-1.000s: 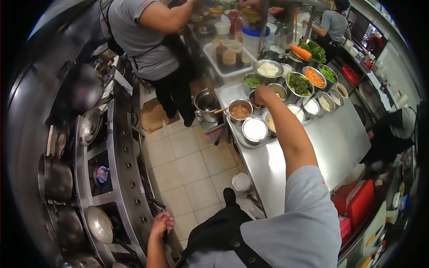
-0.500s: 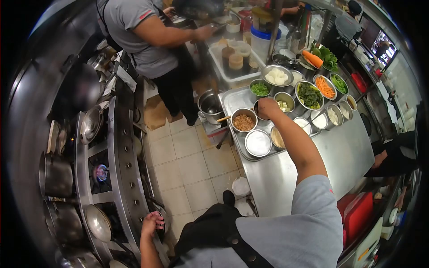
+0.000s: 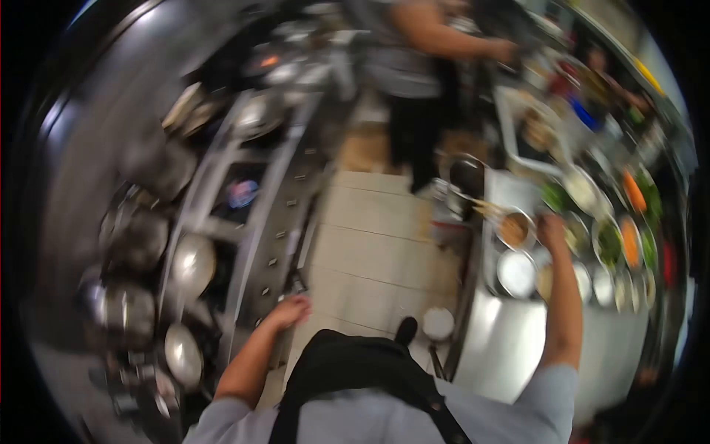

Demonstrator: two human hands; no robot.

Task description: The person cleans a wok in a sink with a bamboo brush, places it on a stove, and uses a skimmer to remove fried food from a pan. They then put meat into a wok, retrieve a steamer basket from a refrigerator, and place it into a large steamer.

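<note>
Bowls [image 3: 515,229] sit in a tray [image 3: 494,194] at the far right, on the steel surface [image 3: 510,348]; right hand [image 3: 551,228] is over them, among the small round tins. Frame is motion-blurred, so detail is poor.

Grip state:
- Right hand: knuckles up, fingers curled down into the cluster of bowls. Can't tell whether it has hold of anything or how far it's spread.
- Left hand [image 3: 287,312]: low on the left, by the front edge of the stove [image 3: 251,244], fingers loosely bent. Looks empty, touching or just short of the stove rail; blur hides which.

Handling, as a judgement: bowls look like thin steel, so stiff and light, contents loose or wet. Rims likely slick in a kitchen. Best hold is the rim, pinched from above. They're packed touching, so there's no room for fingers down the sides. Tilt spills.

Edges and room:
- Surface's left edge runs along the aisle; the tray sits close to it.
- Bare steel lies near the person, clear of the bowls.
- Tiled aisle [image 3: 377,244] between stove and surface is narrow.
- Co-worker [image 3: 414,59] stands at the far end of the aisle.
- Pot [image 3: 466,176] sits at the far corner, just left of the tray.
- Woks [image 3: 191,263] line the stove at left; one burner flame [image 3: 242,192] is lit.
</note>
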